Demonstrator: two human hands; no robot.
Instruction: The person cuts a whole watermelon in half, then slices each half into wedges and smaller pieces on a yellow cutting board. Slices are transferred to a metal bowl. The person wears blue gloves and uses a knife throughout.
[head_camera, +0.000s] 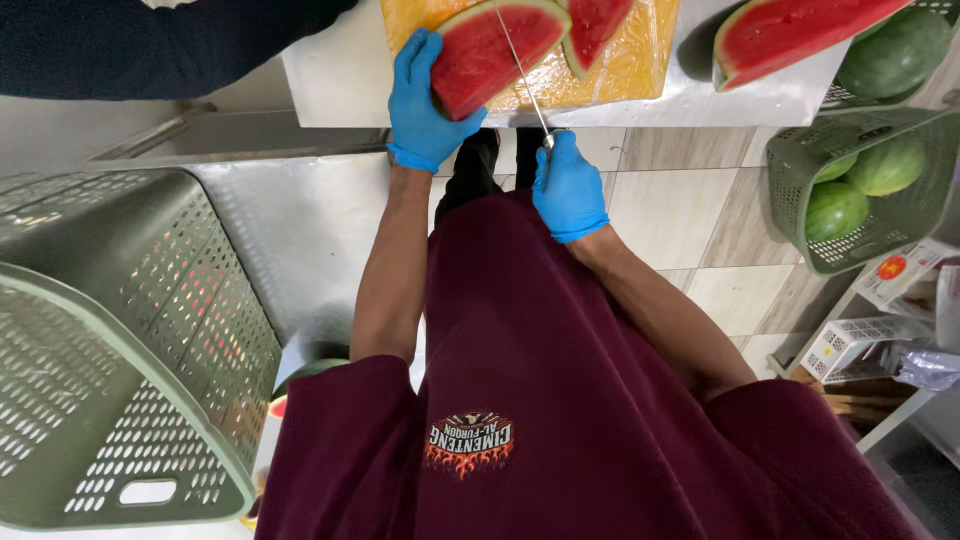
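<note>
**Gloved hands slicing melon wedge on yellow board**

Nearest the camera: maroon shirt w/ a flame-style print on the chest, both forearms bare and stretched fwd toward the table edge. Big grey-green perforated crate (110, 350) sits close on the left, tilted.

Right hand (568, 185), blue glove, arm angled in from lower right, wrist roughly straight. Fingers are curled tight together round the handle of a knife (520, 75); the thin blade runs up and away from the fist, across the cut face of the melon.

Left hand (425, 100), also blue glove, arm nearly straight fwd. Palm lies on the rind side of a watermelon wedge (495, 55), fingers spread a bit and pressed down along its left edge, thumb toward the near tip. Not wrapped around it, more steadying from the side and top.

The wedge lies red face up on a yellow cutting board (625, 70), at the near edge of the steel table (340, 80). A 2nd slice (597, 25) rests on the board just beyond the blade, right of it. Further right on the table, a larger cut piece (790, 30).

Far right: green basket (800, 170) holding whole melons (885, 165), on tiled floor. Dark sleeve of another person at top left.
</note>
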